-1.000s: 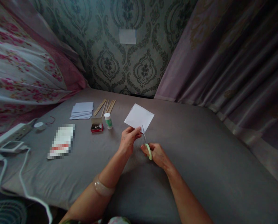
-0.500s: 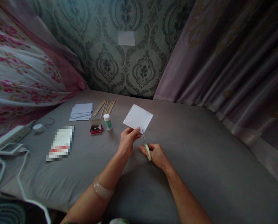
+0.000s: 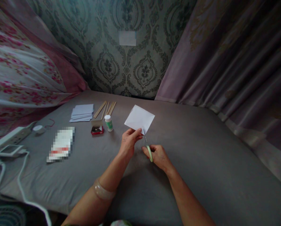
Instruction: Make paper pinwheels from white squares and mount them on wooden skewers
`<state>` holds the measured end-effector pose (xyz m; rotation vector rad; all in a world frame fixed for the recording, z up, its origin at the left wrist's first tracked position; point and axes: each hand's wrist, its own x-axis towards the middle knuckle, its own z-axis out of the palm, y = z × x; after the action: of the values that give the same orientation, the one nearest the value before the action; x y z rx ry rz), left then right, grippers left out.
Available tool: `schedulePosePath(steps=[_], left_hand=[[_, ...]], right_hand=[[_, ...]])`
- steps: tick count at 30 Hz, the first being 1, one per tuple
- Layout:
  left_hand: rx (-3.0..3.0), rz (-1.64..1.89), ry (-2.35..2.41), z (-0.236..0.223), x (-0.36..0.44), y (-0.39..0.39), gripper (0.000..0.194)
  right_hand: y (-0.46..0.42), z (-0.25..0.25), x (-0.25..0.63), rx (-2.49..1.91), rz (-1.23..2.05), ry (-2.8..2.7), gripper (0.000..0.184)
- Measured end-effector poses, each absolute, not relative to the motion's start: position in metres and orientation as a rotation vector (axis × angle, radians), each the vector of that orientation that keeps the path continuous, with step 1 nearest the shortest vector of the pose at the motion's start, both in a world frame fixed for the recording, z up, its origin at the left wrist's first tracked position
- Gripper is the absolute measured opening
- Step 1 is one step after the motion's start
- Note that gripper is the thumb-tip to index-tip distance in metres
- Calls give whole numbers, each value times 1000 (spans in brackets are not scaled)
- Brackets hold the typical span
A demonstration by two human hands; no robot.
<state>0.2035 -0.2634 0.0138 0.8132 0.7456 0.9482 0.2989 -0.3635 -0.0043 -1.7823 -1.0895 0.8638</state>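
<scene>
A square of white paper (image 3: 140, 117) is pinched at its near edge by my left hand (image 3: 129, 140), thumb on top. My right hand (image 3: 158, 155) grips scissors (image 3: 149, 153) with pale green handles. Their blades lie at the paper's near corner, just right of my left thumb. Whether the blades are apart is too small to tell. Both hands are above the grey-covered surface (image 3: 201, 150).
Left of the paper stand a white-capped bottle (image 3: 109, 123) and a small open red box (image 3: 97, 129). Behind them lie several wooden sticks (image 3: 100, 110) and a stack of white paper (image 3: 82, 112). A blurred-out packet (image 3: 62, 144) and a power strip (image 3: 10, 142) with cables lie farther left.
Hardly anything differs. The fingers of my right hand on the scissors have shifted very slightly; the paper and my left hand stay in place.
</scene>
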Motion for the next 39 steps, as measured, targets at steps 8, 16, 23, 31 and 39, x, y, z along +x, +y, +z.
schedulePosePath(steps=[8, 16, 23, 31, 39], left_hand=[[818, 951, 751, 13, 204, -263, 31], [842, 932, 729, 11, 207, -266, 29], [861, 898, 714, 13, 207, -271, 28], [866, 881, 715, 15, 208, -273, 27], [869, 889, 712, 13, 208, -273, 29]], right_hand=[[-363, -2, 298, -1812, 836, -1092, 41], [-363, -3, 300, -1816, 853, -1053, 41], [-362, -2, 302, -1759, 843, -1047, 40], [-362, -3, 303, -1730, 817, -1054, 41], [-363, -2, 302, -1770, 788, -1055, 42]])
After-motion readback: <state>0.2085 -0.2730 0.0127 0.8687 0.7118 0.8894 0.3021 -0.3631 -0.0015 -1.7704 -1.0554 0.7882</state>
